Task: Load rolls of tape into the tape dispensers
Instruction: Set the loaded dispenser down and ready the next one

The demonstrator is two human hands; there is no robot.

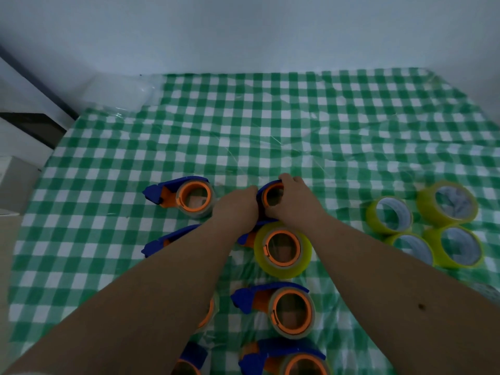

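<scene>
Both hands are together on one blue-and-orange dispenser [271, 197] at the middle of the checked tablecloth [324, 125]: the right hand [290, 200] curls over its ring, the left hand [235, 207] grips its near side. Loaded dispensers [290, 309] lie around; four yellow tape rolls [389, 215] sit well apart to the right.

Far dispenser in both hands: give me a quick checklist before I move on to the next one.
1. Both hands on the dispenser: ok, left hand and right hand hold it.
2. Roll seated on its orange hub: cannot tell, hands cover it.
3. Spare yellow rolls to the right: ok, four lie grouped on the tablecloth.
4. Yellow roll on the nearer dispenser: ok, around its hub.
5. Far-left dispenser: ok, loaded with a clear roll.
6. Dispensers under the left forearm: cannot tell, mostly hidden.
</scene>
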